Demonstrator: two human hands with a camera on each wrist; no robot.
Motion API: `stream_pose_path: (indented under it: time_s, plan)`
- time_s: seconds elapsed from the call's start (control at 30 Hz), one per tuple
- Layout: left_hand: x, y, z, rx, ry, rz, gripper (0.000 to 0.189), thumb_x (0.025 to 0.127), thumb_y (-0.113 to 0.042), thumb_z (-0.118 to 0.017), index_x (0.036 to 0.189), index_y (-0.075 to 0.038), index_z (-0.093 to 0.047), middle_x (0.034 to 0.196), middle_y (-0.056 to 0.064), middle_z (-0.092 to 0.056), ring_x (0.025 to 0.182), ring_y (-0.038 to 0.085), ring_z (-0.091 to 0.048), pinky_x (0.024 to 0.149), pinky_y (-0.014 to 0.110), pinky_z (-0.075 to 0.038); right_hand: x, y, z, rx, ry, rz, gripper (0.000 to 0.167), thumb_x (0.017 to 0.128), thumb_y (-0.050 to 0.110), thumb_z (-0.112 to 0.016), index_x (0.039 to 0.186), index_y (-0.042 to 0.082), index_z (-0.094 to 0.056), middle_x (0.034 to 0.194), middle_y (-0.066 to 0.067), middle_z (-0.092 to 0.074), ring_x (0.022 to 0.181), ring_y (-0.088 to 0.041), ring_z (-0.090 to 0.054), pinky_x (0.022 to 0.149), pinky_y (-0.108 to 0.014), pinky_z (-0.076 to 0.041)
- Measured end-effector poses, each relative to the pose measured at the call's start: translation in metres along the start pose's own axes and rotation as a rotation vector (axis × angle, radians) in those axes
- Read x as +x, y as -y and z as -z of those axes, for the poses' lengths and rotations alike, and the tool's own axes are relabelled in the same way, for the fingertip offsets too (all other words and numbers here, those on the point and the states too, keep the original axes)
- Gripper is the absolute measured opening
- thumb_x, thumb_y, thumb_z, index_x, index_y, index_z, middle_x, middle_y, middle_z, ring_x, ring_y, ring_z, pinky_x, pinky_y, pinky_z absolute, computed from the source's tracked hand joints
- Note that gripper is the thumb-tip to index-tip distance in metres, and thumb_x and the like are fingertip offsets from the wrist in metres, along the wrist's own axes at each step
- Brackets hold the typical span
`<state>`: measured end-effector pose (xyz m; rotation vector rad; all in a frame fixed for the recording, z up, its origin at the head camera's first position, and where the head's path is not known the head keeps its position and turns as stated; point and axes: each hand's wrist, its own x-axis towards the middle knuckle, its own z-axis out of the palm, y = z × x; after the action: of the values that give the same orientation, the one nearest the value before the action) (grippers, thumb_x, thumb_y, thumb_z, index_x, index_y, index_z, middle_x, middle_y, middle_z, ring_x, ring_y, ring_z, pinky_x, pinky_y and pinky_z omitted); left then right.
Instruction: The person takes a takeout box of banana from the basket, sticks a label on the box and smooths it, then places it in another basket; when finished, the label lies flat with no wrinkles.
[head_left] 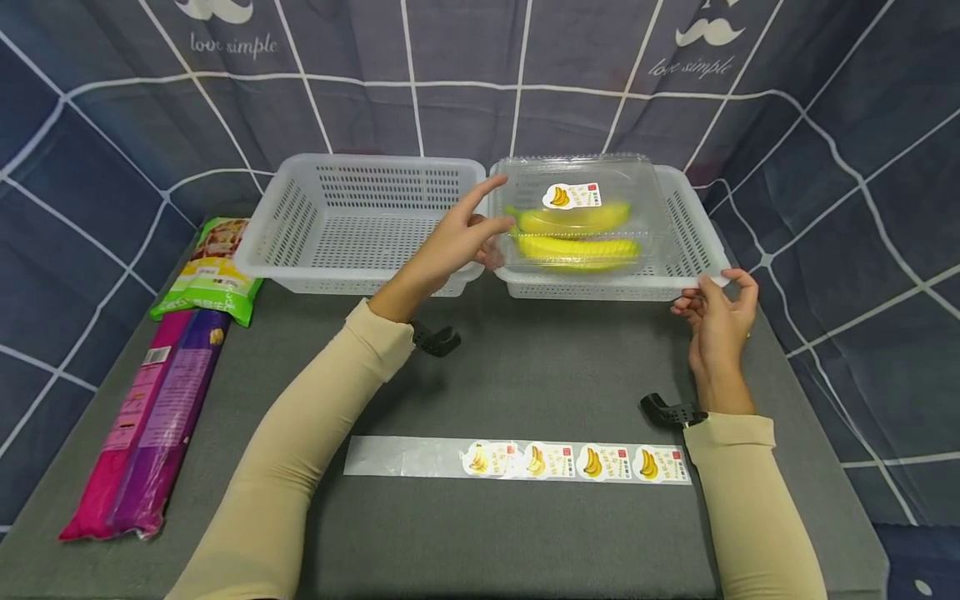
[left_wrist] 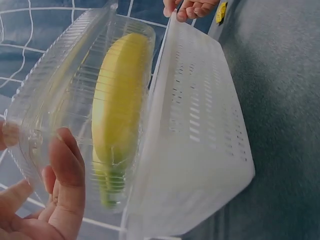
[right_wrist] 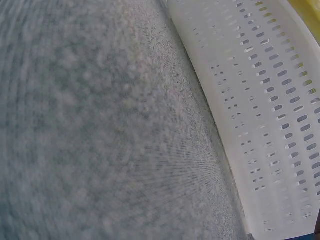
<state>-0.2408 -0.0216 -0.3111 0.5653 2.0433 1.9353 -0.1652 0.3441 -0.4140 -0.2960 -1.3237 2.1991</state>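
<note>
A clear plastic clamshell box (head_left: 652, 208) holds bananas (head_left: 577, 250) and carries a banana-printed label (head_left: 572, 196) on its lid. It sits across the top of the right white basket (head_left: 693, 217), over the basket's left part. My left hand (head_left: 465, 237) holds the box's left end, thumb and index finger spread over its edge and the other fingers bent beside it. In the left wrist view the thumb (left_wrist: 67, 160) lies against the clear plastic. At the basket's front right corner, my right hand (head_left: 716, 317) pinches the rim; the right wrist view shows only the perforated basket wall (right_wrist: 270, 125).
Left of it stands a second white basket (head_left: 360, 283). A label strip (head_left: 405, 457) with several banana stickers lies on the grey table (head_left: 525, 533). A green snack bag (head_left: 217, 271) and a long pink-purple packet (head_left: 150, 425) lie at the left. Checked curtains (head_left: 465, 117) surround the table.
</note>
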Motion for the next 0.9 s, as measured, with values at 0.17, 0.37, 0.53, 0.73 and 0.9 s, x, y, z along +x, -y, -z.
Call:
stream_pose_path:
  time_s: [0.17,0.37,0.53,0.73,0.9]
  plan:
    - [0.020,0.001,-0.008,0.006,0.017,0.055,0.067,0.103,-0.025,-0.062,0.161,-0.037,-0.029,0.092,0.017,-0.057,0.069,0.027,-0.064,0.078,0.049,-0.058,-0.001,-0.001,0.000,-0.016,0.007,0.005,0.038,0.096,0.007,-0.071,0.123,0.011,-0.045,0.076,-0.014,-0.063,0.054,-0.019,-0.063,0.051,-0.027,-0.055]
    - [0.040,0.001,-0.018,0.053,0.094,0.146,0.072,0.108,-0.024,-0.052,0.165,-0.036,-0.008,0.128,0.026,-0.054,0.074,0.025,-0.058,0.087,0.047,-0.056,-0.001,-0.002,0.000,-0.021,0.017,0.015,0.038,0.096,0.008,-0.071,0.123,0.011,-0.044,0.076,-0.015,-0.063,0.053,-0.019,-0.063,0.051,-0.027,-0.055]
    - [0.053,0.003,-0.031,0.038,0.171,0.233,0.074,0.112,-0.019,-0.040,0.162,-0.039,0.011,0.166,0.015,-0.020,0.073,0.022,-0.050,0.081,0.034,-0.053,-0.001,-0.001,0.001,-0.041,0.017,0.017,0.037,0.098,0.008,-0.069,0.124,0.012,-0.042,0.077,-0.014,-0.063,0.053,-0.018,-0.063,0.051,-0.027,-0.055]
    - [0.067,0.010,-0.042,0.124,0.217,0.294,0.075,0.112,-0.020,-0.037,0.160,-0.039,0.017,0.171,0.006,0.005,0.067,0.016,-0.047,0.087,0.039,-0.051,-0.001,-0.002,0.000,-0.004,0.038,0.009,0.036,0.098,0.006,-0.067,0.124,0.011,-0.042,0.074,-0.014,-0.063,0.053,-0.019,-0.064,0.050,-0.028,-0.055]
    - [0.077,0.018,-0.050,0.173,0.216,0.317,0.074,0.112,-0.019,-0.037,0.161,-0.037,0.016,0.171,0.010,0.000,0.060,0.011,-0.045,0.092,0.043,-0.051,0.000,-0.002,0.000,0.019,0.034,-0.003,0.037,0.097,0.005,-0.068,0.123,0.012,-0.042,0.073,-0.015,-0.063,0.052,-0.019,-0.063,0.050,-0.028,-0.055]
